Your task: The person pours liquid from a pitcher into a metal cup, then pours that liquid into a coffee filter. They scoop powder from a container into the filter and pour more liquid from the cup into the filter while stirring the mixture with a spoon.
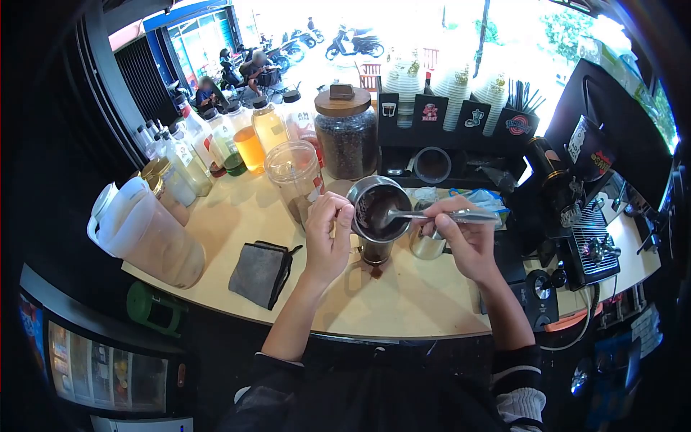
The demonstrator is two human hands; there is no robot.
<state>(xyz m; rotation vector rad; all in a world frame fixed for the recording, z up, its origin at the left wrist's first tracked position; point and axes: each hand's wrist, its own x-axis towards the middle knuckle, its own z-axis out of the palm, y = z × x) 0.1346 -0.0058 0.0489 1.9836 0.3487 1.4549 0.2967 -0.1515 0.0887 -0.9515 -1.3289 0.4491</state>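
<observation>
A round metal cup (366,204) with dark brown contents is tilted toward me above a glass (376,251) on the wooden counter. My left hand (330,234) is closed on the cup's left side. In my right hand (463,237) is a metal spoon (412,214), its bowl down inside the dark contents. A small metal pitcher (428,245) stands just behind my right fingers. Left of my left hand is an open clear plastic jar (293,173) holding some brown powder. A small dark spill (376,273) lies in front of the glass.
A grey cloth (259,275) and a large plastic jug (155,237) are at the left. Syrup bottles (249,150), a coffee bean jar (346,144) and a black cup holder (461,121) line the back. An espresso machine (594,248) stands right; people sit outside.
</observation>
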